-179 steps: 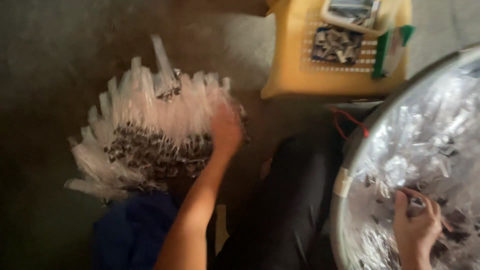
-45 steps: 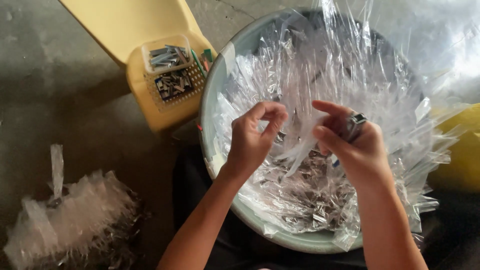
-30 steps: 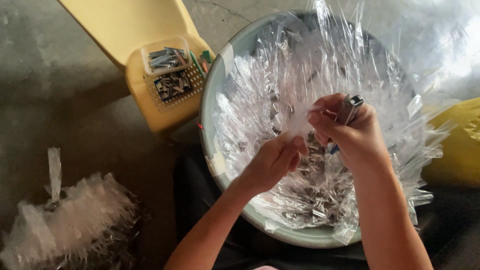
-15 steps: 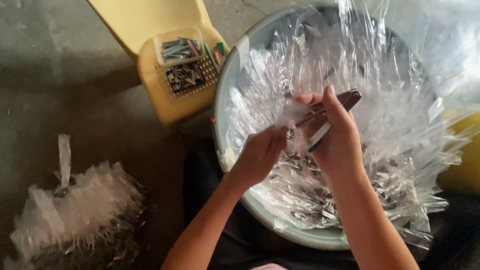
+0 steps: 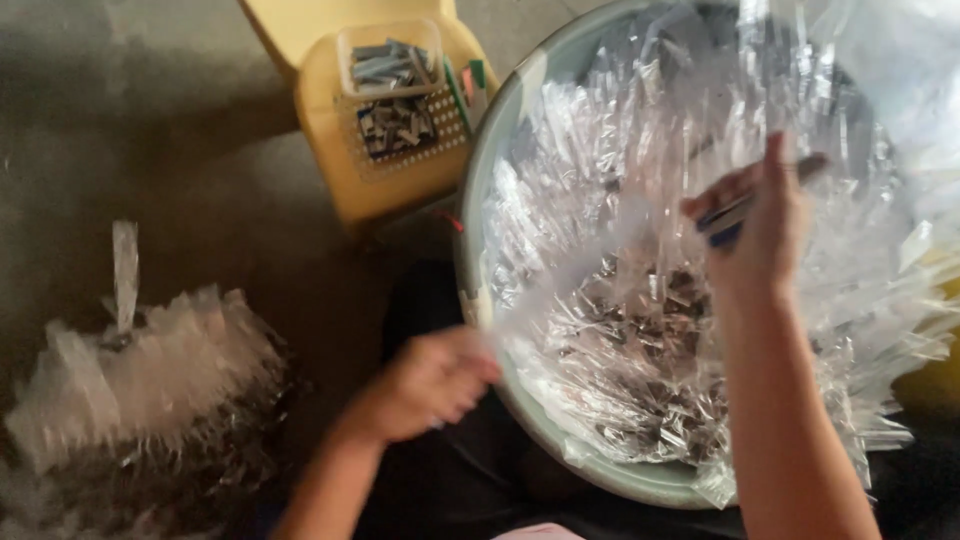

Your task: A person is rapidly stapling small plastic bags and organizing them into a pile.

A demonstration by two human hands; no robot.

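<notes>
Left hand (image 5: 425,385) has swung back from the basin (image 5: 480,200), dragging one clear plastic sleeve (image 5: 560,275) out past the rim.

Its blurred fingers look pinched on the sleeve's end; right hand (image 5: 760,225) grips dark sticks (image 5: 735,215) above the heap. Pulling straight and slow should avoid snagging neighbours. Beyond the fingers: yellow stool (image 5: 370,190), bundle (image 5: 140,360), grey concrete floor (image 5: 150,120).

I count my two hands: my left hand (image 5: 428,383) and my right hand (image 5: 760,228). There is one big round basin (image 5: 478,190) heaped with clear plastic bags (image 5: 600,210), too many to count, and one pile of filled bags (image 5: 140,380) on the floor. One yellow stool (image 5: 370,190) carries one small clear box (image 5: 395,60).
</notes>
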